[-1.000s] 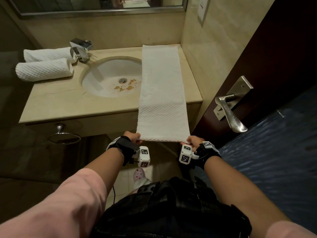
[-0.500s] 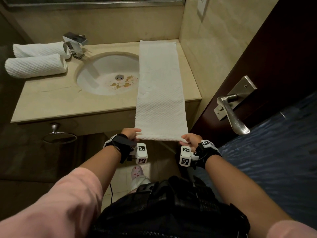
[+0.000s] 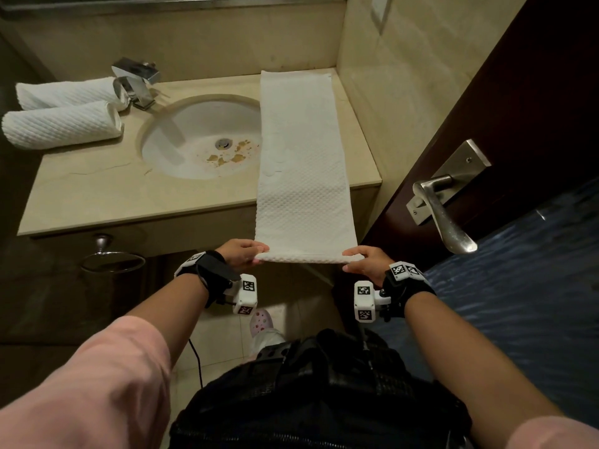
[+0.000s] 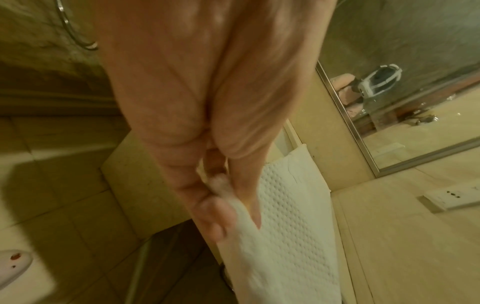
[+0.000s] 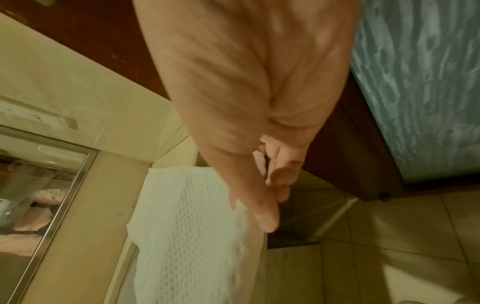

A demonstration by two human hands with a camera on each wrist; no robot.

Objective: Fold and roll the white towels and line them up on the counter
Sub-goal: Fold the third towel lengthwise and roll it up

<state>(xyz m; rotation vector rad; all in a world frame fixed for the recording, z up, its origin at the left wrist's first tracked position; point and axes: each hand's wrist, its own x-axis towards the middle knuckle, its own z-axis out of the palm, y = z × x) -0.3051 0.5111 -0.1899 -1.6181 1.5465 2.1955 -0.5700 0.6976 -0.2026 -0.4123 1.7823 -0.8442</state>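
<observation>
The long folded towel (image 3: 301,163) lies as a strip along the counter (image 3: 97,196) just right of the sink (image 3: 201,137), its far end near the back wall and its near end hanging past the counter's front edge. The left hand (image 3: 243,252) pinches the near left corner, thumb on top and fingers curled beneath; the right hand (image 3: 364,262) pinches the near right corner the same way. Compared with a second ago, the near edge has been lifted a little and now shows a thick lip between the two hands, as if the first turn of a roll has been started; the wrist views are too blurred to say whether it is a full turn or only a gathered hem. That suggests folding is done for this towel and rolling toward the wall is the step in hand. Left of the sink, beside the tap (image 3: 136,79), two rolled towels (image 3: 64,108) lie side by side and touching, so this one looks to be the third for the line.
</observation>
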